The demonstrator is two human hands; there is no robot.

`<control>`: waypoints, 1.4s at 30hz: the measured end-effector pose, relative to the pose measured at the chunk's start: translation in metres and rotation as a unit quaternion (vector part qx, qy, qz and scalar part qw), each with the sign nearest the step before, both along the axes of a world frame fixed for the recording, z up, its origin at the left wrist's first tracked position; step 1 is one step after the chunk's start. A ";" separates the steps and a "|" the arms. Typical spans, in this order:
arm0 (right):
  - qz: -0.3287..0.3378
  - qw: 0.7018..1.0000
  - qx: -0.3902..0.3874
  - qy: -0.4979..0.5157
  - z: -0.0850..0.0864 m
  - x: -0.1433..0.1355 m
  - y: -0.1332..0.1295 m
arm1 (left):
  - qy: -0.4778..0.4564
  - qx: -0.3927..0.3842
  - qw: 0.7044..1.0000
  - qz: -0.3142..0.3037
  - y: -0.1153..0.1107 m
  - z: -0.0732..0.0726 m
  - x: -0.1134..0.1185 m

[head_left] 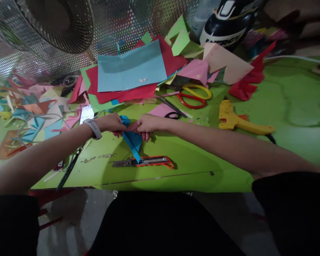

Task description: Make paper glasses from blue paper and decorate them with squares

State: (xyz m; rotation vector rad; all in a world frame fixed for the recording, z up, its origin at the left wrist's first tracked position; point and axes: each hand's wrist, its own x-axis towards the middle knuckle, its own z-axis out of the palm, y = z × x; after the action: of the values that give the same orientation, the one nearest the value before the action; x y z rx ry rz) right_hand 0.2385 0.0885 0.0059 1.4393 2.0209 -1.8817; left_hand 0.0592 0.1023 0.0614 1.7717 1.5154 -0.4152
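A small pink paper piece (131,127) is stretched between my two hands over the green table. Its left end is pinched by my left hand (114,124), which wears a pale wristband. The fingers of my right hand (147,126) are closed on the other end. Just beneath the pink piece lies blue folded paper (133,142), partly hidden by my hands. The tip of the blue paper reaches a cutter knife (149,161) with an orange edge, lying flat nearer to me.
A paper stack (132,67) lies behind my hands, with scissors (193,96) beside it. A yellow glue gun (242,121) is at the right. Paper scraps (37,106) and a lit phone (87,113) are at the left. A fan (58,21) stands behind.
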 end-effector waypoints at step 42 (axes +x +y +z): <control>-0.289 0.912 0.078 0.282 0.014 0.024 -0.018 | -0.509 -0.121 0.849 0.080 -0.040 -0.014 -0.040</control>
State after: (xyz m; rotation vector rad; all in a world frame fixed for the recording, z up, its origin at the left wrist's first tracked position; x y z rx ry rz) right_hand 0.2625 0.0705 0.0196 1.8637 2.1601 -2.6921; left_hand 0.0194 0.0621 0.0470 1.2780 0.7671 0.3827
